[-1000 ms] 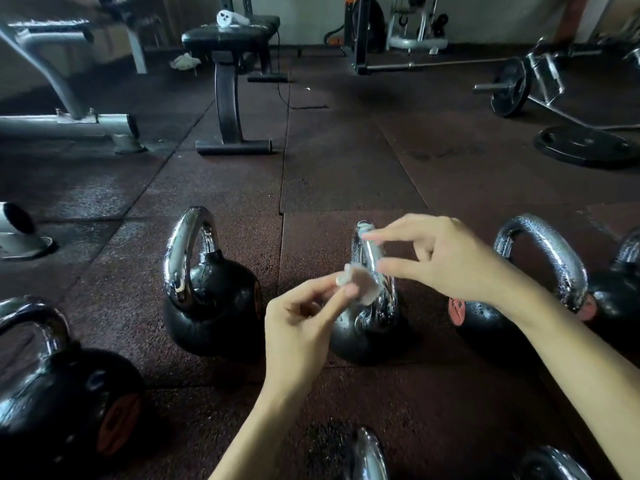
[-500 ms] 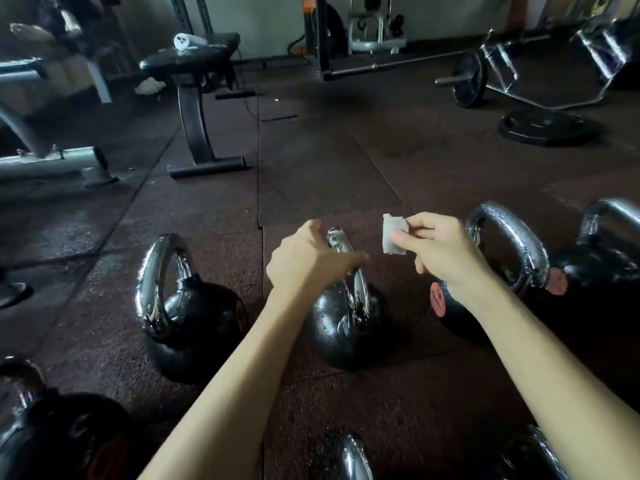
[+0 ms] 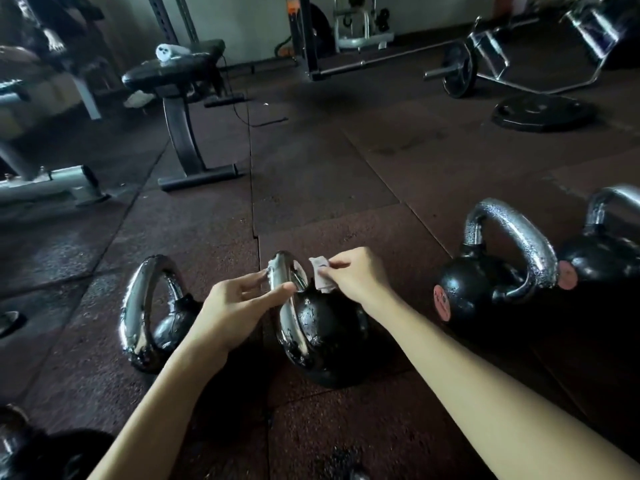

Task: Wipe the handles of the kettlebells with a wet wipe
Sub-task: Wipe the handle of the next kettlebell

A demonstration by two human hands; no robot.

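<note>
Left hand (image 3: 239, 303) pinches the handle (image 3: 281, 268) of the middle kettlebell (image 3: 325, 330) to steady it — right hand (image 3: 353, 275), at its three o'clock, pinches the wet wipe (image 3: 320, 277).

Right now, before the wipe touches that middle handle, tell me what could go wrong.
1. The right hand pinches the wet wipe only at the fingertips, as a small folded wad. It may slip out or cover little chrome on each pass.
2. The left hand grips the middle kettlebell's handle near its top, so the patch under those fingers could go unwiped unless the grip shifts.
</note>
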